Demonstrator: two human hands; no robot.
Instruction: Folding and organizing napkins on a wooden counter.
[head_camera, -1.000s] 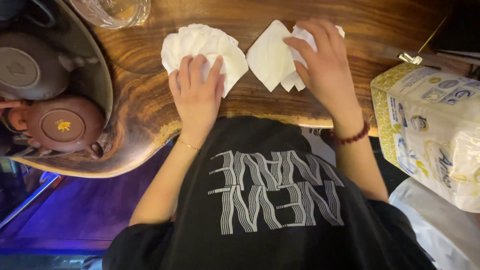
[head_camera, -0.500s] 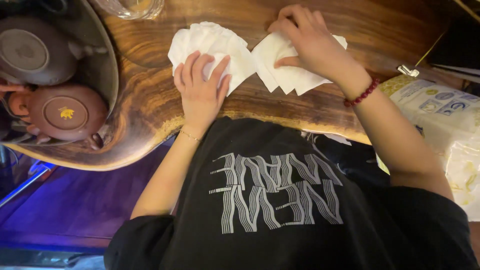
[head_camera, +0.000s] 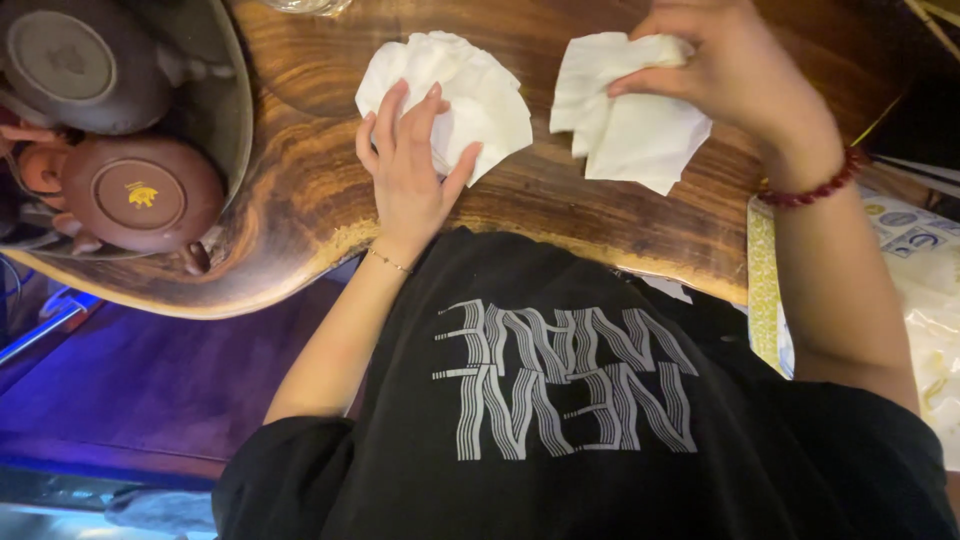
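My left hand (head_camera: 408, 172) lies flat, fingers spread, on the near edge of a crumpled white napkin (head_camera: 470, 85) on the wooden table (head_camera: 300, 200). My right hand (head_camera: 725, 75), with a red bead bracelet at the wrist, pinches the top of a second white napkin (head_camera: 630, 135). This napkin is bunched and partly folded, and its lower part rests on the wood. The two napkins lie side by side with a narrow gap between them. My black printed shirt fills the lower part of the view.
A metal tray (head_camera: 232, 110) at the left holds a dark teapot (head_camera: 85, 65) and a brown teapot (head_camera: 140, 195) with a gold mark. A clear glass (head_camera: 305, 5) stands at the top edge. A plastic-wrapped yellow and white pack (head_camera: 905, 290) sits at the right.
My right hand has gathered the right napkin into a bunch and gripped it at the top. My left hand has stayed pressed on the left napkin.
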